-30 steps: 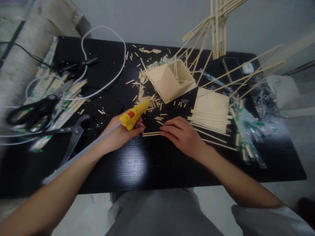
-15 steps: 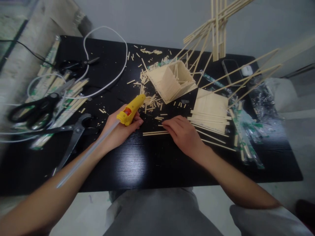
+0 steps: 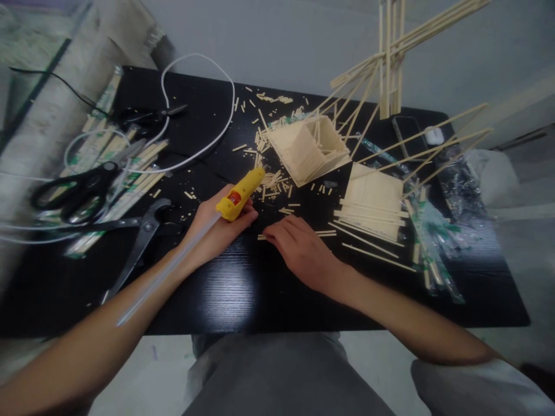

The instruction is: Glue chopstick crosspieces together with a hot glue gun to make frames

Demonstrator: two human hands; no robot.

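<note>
My left hand (image 3: 219, 231) is wrapped round a yellow hot glue gun (image 3: 243, 192), whose nozzle end I cannot see clearly. A long translucent glue stick (image 3: 169, 270) runs out of its back, over my forearm. To the right, my right hand (image 3: 306, 252) lies low over two thin wooden sticks (image 3: 326, 233) on the black table. Its curled fingertips are at their left end; the hand covers their middle. Beyond my hands stands a box-like wooden structure (image 3: 310, 149) made of sticks. A flat stick panel (image 3: 373, 193) lies to its right, with loose sticks across its near edge.
Short cut stick pieces (image 3: 272, 180) are scattered mid-table. At left lie black scissors (image 3: 71, 196), pliers (image 3: 147, 226), wrapped sticks (image 3: 130, 199) and a white cable (image 3: 233, 98). A phone (image 3: 410, 136) and plastic wrappers (image 3: 437, 248) lie at right. Long sticks jut up at the back.
My right hand has slid left along the two sticks to their left end, uncovering their right end. My left hand keeps hold of the glue gun. The whole view has shifted slightly.
</note>
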